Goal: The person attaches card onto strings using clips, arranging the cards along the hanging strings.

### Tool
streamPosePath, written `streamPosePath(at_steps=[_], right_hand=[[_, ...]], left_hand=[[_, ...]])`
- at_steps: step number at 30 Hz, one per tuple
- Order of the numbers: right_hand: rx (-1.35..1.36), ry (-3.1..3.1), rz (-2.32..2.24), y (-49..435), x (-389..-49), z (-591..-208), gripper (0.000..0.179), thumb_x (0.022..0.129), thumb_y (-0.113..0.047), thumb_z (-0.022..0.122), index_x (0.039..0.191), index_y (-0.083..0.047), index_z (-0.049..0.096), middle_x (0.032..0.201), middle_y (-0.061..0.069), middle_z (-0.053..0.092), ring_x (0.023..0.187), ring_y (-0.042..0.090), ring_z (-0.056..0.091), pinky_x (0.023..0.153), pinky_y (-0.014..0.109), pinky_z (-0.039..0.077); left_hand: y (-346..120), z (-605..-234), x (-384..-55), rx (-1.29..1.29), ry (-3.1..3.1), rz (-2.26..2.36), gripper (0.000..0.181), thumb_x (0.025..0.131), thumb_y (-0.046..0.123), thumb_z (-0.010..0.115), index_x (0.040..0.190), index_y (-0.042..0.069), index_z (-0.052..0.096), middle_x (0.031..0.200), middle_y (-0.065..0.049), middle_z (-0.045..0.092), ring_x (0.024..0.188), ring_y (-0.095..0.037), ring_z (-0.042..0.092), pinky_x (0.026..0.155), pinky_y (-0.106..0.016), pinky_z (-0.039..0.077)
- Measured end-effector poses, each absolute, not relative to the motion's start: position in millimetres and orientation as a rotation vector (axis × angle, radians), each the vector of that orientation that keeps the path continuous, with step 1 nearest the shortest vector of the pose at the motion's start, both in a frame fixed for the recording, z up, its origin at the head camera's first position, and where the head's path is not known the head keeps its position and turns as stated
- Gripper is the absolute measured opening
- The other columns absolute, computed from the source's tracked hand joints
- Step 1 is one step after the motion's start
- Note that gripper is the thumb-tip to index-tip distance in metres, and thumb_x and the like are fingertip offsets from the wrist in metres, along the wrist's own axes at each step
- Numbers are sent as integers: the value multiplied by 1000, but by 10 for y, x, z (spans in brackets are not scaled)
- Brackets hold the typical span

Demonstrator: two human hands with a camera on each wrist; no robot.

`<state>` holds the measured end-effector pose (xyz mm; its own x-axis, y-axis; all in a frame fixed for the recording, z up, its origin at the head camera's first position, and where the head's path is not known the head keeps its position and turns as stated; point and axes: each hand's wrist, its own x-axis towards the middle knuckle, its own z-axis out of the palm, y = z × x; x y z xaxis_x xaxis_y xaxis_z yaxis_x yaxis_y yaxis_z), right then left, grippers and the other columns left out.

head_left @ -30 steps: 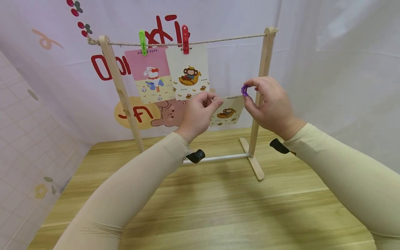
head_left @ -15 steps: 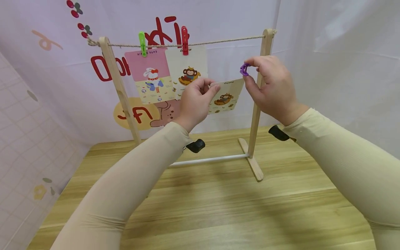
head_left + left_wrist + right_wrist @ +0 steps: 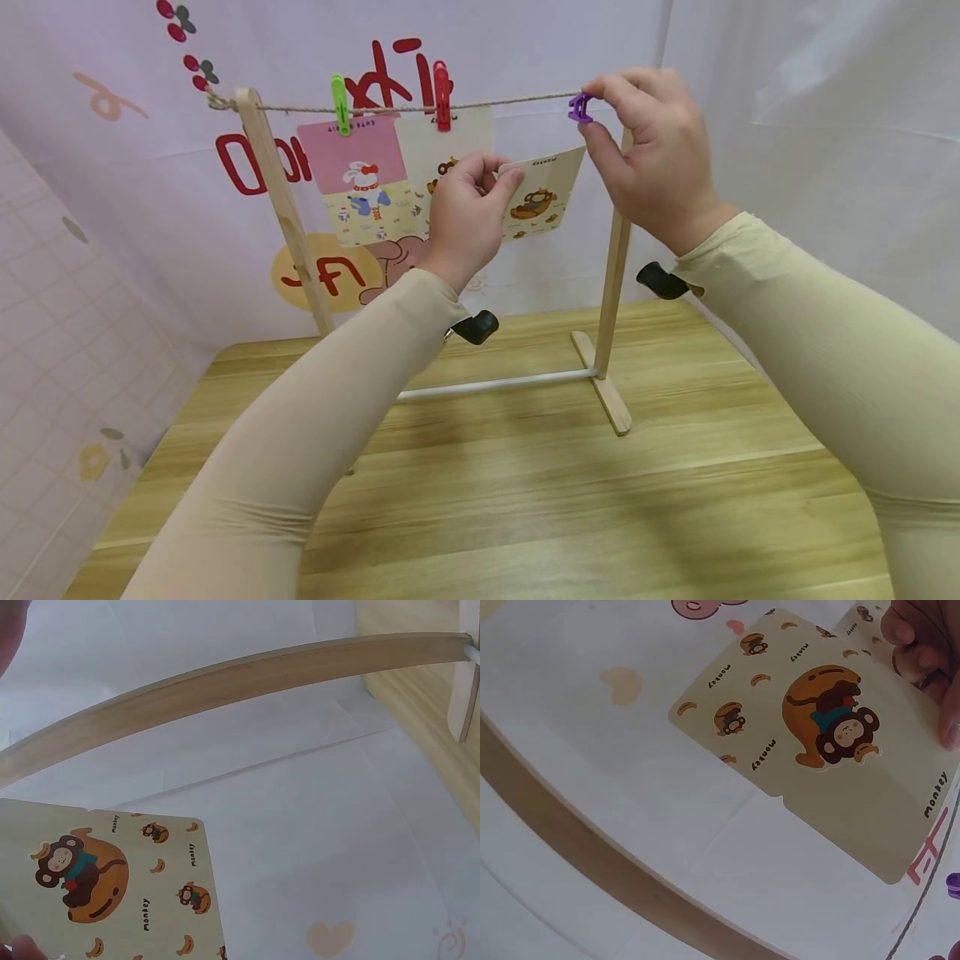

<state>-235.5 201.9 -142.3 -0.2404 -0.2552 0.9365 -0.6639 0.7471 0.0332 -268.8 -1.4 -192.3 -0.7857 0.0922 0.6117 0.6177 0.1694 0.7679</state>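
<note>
In the head view my left hand (image 3: 468,212) pinches the left edge of a cream monkey card (image 3: 546,196), thumb in front. The same card (image 3: 817,735) fills much of the right wrist view, its printed face showing. Between the thumb and fingertips of my right hand (image 3: 656,158) is a purple clothespin (image 3: 580,108), right at the twine (image 3: 517,102) and above the card's top right corner. Whether its jaws are around the twine I cannot tell. Card and clothespin are apart.
A green clothespin (image 3: 341,104) holds a pink rabbit card (image 3: 363,179) on the twine. A red clothespin (image 3: 442,96) holds another monkey card (image 3: 420,142), partly behind my left hand. Wooden posts (image 3: 611,292) carry the twine above a wood-grain table (image 3: 525,483), before a printed cloth.
Both hands have risen. The right brought the purple clothespin up to the twine's height; the left lifted the monkey card, now lower than the twine. The hanging cards stayed in place.
</note>
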Motion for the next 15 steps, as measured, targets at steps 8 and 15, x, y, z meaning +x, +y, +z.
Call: streamPosePath(at_steps=[8, 15], right_hand=[[720, -1837, 406, 2015, -2433, -1311, 30, 106, -23, 62, 122, -1, 74, 120, 21, 74, 112, 43, 58, 91, 37, 41], [727, -1849, 422, 1989, -2495, -1256, 26, 104, -20, 64, 118, -2, 75, 119, 19, 75, 113, 43, 58, 92, 38, 40]], left_hand=[[27, -1837, -2731, -612, -2026, -1656, 18, 103, 29, 69, 109, 13, 73, 83, 1, 52, 73, -15, 48, 65, -25, 39], [75, -1776, -2744, -577, -2031, -1646, 18, 103, 30, 70, 110, 14, 74, 85, 2, 54, 85, -13, 55, 72, -24, 44]])
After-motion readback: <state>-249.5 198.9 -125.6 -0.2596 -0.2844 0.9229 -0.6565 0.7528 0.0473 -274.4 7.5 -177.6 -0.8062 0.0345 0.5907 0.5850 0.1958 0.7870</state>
